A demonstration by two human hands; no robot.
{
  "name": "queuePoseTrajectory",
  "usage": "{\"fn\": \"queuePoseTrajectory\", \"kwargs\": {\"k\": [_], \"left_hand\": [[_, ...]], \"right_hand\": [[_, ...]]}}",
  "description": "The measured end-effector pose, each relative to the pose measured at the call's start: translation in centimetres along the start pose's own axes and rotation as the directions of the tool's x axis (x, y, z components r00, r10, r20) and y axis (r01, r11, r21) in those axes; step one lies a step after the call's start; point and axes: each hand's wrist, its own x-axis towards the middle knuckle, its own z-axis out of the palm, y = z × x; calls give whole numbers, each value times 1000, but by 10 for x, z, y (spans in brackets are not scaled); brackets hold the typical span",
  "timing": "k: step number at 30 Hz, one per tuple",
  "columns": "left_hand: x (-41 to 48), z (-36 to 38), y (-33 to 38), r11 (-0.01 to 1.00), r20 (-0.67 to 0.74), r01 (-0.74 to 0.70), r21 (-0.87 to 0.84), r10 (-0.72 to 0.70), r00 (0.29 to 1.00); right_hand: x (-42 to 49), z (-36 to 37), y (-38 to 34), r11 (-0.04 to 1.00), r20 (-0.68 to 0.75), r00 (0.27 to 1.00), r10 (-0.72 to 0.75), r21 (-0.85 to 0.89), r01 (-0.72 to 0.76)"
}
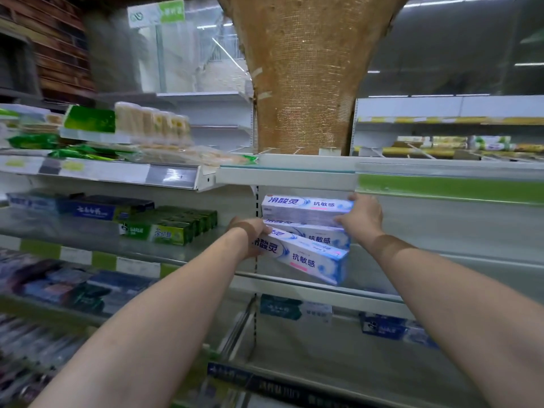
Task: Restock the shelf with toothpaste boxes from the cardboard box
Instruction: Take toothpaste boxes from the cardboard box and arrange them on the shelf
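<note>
Placement step, centre frame. Left hand [250, 235] grips left end of tilted white-and-blue cardboard toothpaste box [309, 260]. Right hand [362, 217] clasps right end of level top box [306, 209]. Both boxes at grey metal shelf [441, 240]. Next, likely: level tilted box, seat stack rearward.

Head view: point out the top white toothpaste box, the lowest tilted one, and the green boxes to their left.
top white toothpaste box [306, 207], head view, middle of its front face.
lowest toothpaste box [309, 260], head view, front face lettering.
green boxes [164, 232], head view, nearest box's front face.
</note>
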Motion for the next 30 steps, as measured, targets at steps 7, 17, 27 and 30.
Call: {"fn": "queuePoseTrajectory", "kwargs": {"k": [7,17,27,30], "left_hand": [[-12,-3,2,994,50,-96,54,93,994],[-11,-26,-8,978,203,-169,125,142,969],[-8,-11,-13,938,19,-274,212,276,961],[-10,-5,-15,915,-59,-293,277,320,945]], "right_hand": [[-1,6,2,1000,-15,1000,-2,22,3],[-24,-18,15,978,421,907,-36,202,-55],[-30,-40,34,903,726,673,-140,373,-214],[-27,-35,43,893,589,804,-76,400,-208]]}}
